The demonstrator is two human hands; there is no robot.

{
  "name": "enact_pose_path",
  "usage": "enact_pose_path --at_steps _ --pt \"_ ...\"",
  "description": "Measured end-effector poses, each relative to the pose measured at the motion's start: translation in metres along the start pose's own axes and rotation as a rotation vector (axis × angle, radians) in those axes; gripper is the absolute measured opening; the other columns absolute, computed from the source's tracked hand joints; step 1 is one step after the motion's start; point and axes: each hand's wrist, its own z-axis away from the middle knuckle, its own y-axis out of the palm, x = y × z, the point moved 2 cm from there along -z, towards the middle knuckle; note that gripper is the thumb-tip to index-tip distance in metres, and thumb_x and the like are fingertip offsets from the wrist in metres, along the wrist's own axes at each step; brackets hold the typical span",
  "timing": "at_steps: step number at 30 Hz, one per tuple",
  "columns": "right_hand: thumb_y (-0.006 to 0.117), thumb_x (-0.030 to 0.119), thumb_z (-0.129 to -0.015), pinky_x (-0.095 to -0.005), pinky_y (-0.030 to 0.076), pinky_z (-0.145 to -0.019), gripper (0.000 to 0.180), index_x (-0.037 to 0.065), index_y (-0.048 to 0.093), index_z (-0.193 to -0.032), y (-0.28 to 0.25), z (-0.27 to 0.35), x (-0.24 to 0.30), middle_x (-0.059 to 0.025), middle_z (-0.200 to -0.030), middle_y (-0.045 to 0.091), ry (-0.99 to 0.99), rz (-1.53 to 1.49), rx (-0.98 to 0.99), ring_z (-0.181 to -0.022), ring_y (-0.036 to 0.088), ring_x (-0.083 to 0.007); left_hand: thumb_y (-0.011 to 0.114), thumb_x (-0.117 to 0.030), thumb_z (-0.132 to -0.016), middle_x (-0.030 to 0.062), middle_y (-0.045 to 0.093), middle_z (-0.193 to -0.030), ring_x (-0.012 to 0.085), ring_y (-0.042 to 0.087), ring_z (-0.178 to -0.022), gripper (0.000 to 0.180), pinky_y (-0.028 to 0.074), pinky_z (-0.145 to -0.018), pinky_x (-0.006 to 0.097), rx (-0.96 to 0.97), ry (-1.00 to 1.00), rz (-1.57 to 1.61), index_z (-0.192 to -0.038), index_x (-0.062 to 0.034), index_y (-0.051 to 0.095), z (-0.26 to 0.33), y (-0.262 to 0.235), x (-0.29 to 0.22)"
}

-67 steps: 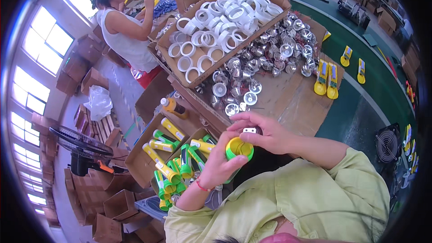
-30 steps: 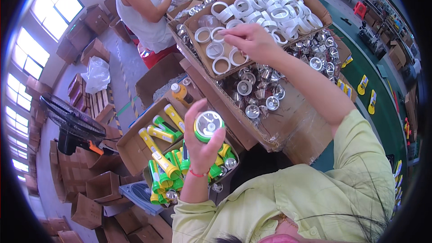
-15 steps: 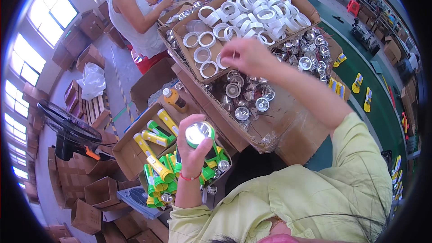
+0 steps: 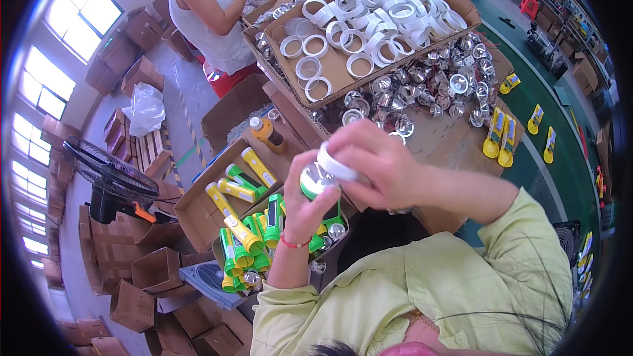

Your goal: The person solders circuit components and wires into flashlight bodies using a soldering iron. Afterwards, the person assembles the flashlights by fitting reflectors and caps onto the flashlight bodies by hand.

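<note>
In my left hand [image 4: 304, 214] is a green flashlight [image 4: 316, 180], its shiny reflector end facing up; my fingers hide most of its body. My right hand [image 4: 377, 163] grips a white plastic ring [image 4: 335, 162], tilted right at the reflector's edge. Whether ring and flashlight touch, I cannot tell. Beyond my hands, a shallow cardboard tray [image 4: 343, 79] holds many loose white rings [image 4: 389, 13]. Beside and under that tray lies a heap of silvery reflector cups [image 4: 422, 95]. Below my left hand, green and yellow flashlights [image 4: 244, 237] fill a cardboard box [image 4: 191, 214].
An orange bottle [image 4: 267, 133] stands behind the flashlight box. A black fan [image 4: 109, 175] is at the left. Yellow flashlight parts [image 4: 499, 138] lie on the green surface [image 4: 521, 165] at right. A co-worker in a white top [image 4: 204, 23] works at the far left.
My right hand has come back from the ring tray with a white ring, bringing it to the flashlight in my left hand. The left hand still holds the flashlight.
</note>
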Motion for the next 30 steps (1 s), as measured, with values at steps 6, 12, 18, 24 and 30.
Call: enact_pose_path --at_steps 6,12,18,24,30 --pt "0.067 0.008 -0.069 -0.0439 0.043 -0.084 0.029 0.001 0.058 -0.097 -0.011 0.021 0.017 -0.0118 -0.103 0.054 -0.163 -0.077 0.074 -0.104 0.050 -0.0327 0.074 -0.037 -0.071 0.0058 0.056 -0.099 0.0113 0.054 -0.092 0.067 0.043 -0.079 0.024 0.136 0.021 0.010 -0.116 0.0003 0.043 0.012 0.012 -0.007" --pt "0.071 0.009 -0.067 -0.0364 0.046 -0.088 0.030 0.006 0.053 -0.091 -0.005 0.037 0.041 -0.0123 -0.112 0.050 -0.140 -0.083 0.105 -0.103 0.052 -0.0304 0.049 -0.073 -0.072 0.0081 0.053 -0.102 0.0132 0.053 -0.093 0.088 0.043 -0.077 0.025 0.154 -0.021 -0.174 -0.117 0.0027 0.041 0.028 0.021 -0.006" --pt "0.069 0.007 -0.071 -0.0407 0.044 -0.092 0.046 0.003 0.045 -0.110 0.015 0.064 0.041 -0.0165 -0.125 0.047 0.122 -0.128 -0.006 -0.117 0.046 -0.0341 0.015 -0.076 -0.079 0.0098 0.044 -0.120 0.0184 0.043 -0.115 0.092 0.034 -0.097 0.032 0.083 -0.238 -0.129 -0.132 -0.0020 0.027 0.034 0.034 0.006" --pt "0.067 0.009 -0.076 -0.0364 0.044 -0.093 0.053 0.000 0.046 -0.123 0.001 0.084 0.039 -0.0157 -0.125 0.051 0.308 -0.276 -0.012 -0.115 0.050 -0.0296 0.045 -0.044 -0.085 0.0120 0.046 -0.119 0.0194 0.047 -0.111 0.071 0.041 -0.092 0.032 0.378 -0.296 -0.019 -0.137 -0.0038 0.017 0.044 0.033 -0.013" --pt "0.052 0.016 -0.088 -0.0350 0.042 -0.095 0.035 0.001 0.054 -0.119 -0.023 0.091 0.059 -0.0186 -0.127 0.049 0.315 -0.345 -0.016 -0.114 0.052 -0.0298 0.058 -0.011 -0.085 0.0040 0.056 -0.075 0.0107 0.056 -0.057 0.040 0.047 -0.051 0.023 0.308 -0.448 -0.343 -0.118 -0.0016 0.037 0.075 0.056 -0.018"
